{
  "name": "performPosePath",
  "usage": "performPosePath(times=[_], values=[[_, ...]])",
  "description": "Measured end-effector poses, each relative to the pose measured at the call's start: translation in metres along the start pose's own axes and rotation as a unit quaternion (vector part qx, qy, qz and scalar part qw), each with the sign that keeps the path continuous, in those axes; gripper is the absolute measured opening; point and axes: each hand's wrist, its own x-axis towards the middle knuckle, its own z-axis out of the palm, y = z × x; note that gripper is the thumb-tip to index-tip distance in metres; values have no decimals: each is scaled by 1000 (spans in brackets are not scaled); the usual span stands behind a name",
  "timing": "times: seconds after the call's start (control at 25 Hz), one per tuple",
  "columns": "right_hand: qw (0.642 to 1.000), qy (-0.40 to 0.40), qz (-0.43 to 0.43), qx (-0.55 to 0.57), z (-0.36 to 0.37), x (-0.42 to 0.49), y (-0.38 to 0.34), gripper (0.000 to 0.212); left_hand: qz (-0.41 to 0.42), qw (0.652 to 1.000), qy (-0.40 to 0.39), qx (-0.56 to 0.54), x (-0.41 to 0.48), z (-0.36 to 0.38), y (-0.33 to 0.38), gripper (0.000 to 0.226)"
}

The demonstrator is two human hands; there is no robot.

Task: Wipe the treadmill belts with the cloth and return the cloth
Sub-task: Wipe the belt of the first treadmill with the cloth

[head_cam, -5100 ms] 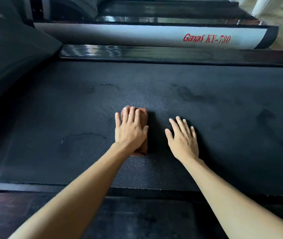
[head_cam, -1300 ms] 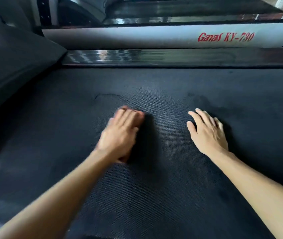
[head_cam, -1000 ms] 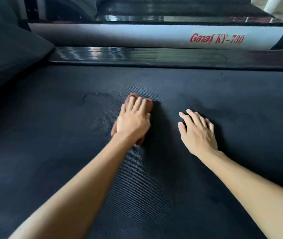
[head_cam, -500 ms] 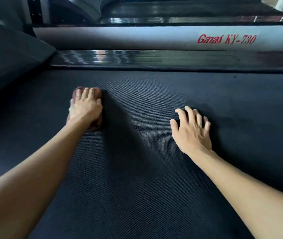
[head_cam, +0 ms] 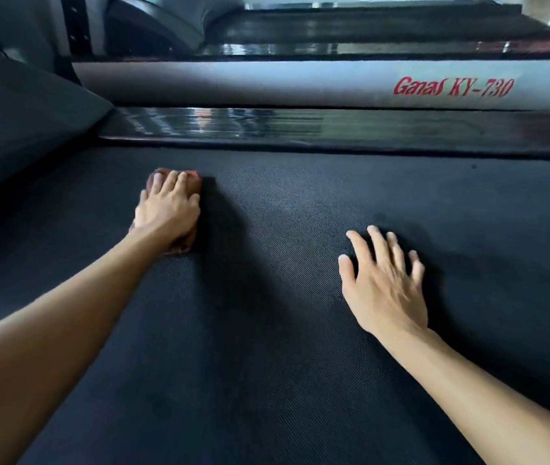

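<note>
A black textured treadmill belt [head_cam: 283, 229] fills most of the view. A folded reddish-brown cloth [head_cam: 193, 184] lies on its left part, mostly hidden under my left hand [head_cam: 166, 209], which presses flat on it with straight fingers. My right hand [head_cam: 384, 283] rests flat on the bare belt to the right, fingers spread, apart from the cloth.
A glossy dark side rail [head_cam: 300, 127] borders the belt's far edge. Beyond it stands a second treadmill with a silver side panel [head_cam: 266, 83] lettered "Ganas KY-730" and its own belt [head_cam: 367, 28]. A dark motor cover [head_cam: 25, 129] rises at the left.
Over the last second my left hand slid the cloth leftward across the belt, then a little back to the right. My right hand stayed planted on the belt.
</note>
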Motion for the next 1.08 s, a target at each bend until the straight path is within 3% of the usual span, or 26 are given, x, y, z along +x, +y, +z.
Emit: performPosePath(times=[0.08,0.2,0.28,0.36,0.48,0.56,0.64,0.8,0.92,1.0,1.08], values=[[1000,-15,1,0,-2,-1,1,52,34,999,14,-20,11,10,54,51],[1000,-19,1,4,-1,-2,3,52,177,984,-3,-18,-30,23,135,54],[1000,-8,1,5,-2,-3,4,54,235,972,-25,-17,-57,24,131,56],[1000,-5,0,9,-2,-2,3,58,223,974,-2,-38,-43,17,83,53],[1000,3,-3,11,-1,-2,2,58,66,997,26,-22,15,10,11,48],[1000,12,-3,10,2,-1,1,58,-15,1000,23,12,50,13,16,48],[1000,19,0,11,2,-3,1,57,36,999,16,10,66,22,64,50],[1000,20,-2,17,3,-3,2,57,241,970,-16,-3,32,35,166,52],[1000,25,-2,11,3,-3,2,57,328,943,-49,-39,-7,22,130,59],[1000,24,-2,11,4,-2,1,57,297,953,-44,-39,-1,15,80,61],[1000,27,1,14,4,-3,0,57,169,986,-6,-11,27,20,64,55]])
